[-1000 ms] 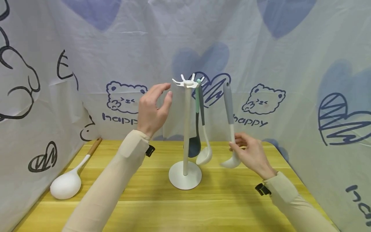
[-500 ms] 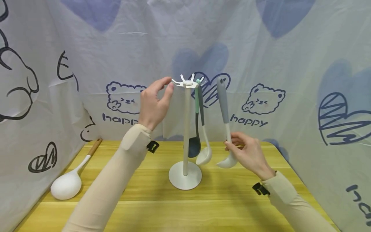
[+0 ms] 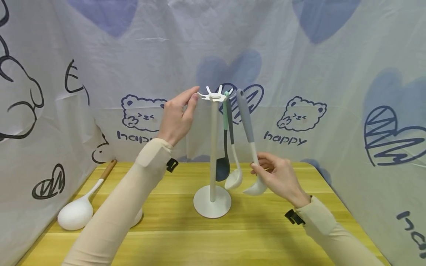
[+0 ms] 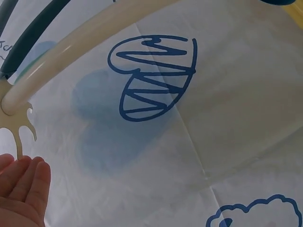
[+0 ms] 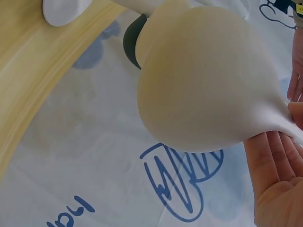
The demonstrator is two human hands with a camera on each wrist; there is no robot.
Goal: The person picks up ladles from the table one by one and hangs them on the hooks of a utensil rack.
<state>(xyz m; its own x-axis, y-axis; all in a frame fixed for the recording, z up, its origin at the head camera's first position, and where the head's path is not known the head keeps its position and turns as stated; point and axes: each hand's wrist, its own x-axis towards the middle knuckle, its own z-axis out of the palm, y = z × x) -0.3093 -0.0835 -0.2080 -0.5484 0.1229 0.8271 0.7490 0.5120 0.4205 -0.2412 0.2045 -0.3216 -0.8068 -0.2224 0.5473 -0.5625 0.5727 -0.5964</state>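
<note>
A white utensil rack (image 3: 213,147) stands upright, with curved prongs on top and a round base. My left hand (image 3: 178,118) pinches the tip of its left prong between thumb and fingers; the left wrist view shows the fingertips (image 4: 39,170) at that prong. With thumb and fingers, my right hand (image 3: 281,177) holds a white ladle with a grey handle (image 3: 245,114) by its neck, bowl down. The handle's holed end leans close to the rack's right prongs. From the rack hang a black ladle with a green handle (image 3: 223,170) and a white ladle with a dark grey handle (image 3: 234,179).
On the wooden table (image 3: 179,244), a large white ladle with a wooden handle (image 3: 75,214) lies at the left, bowl downward. Part of a white object (image 3: 137,218) shows behind the left sleeve. A patterned cloth (image 3: 186,44) encloses the back and sides.
My right hand has carried the grey-handled ladle left toward the rack, its handle now tilting left. My left hand has moved up and right from beside the rack to a prong.
</note>
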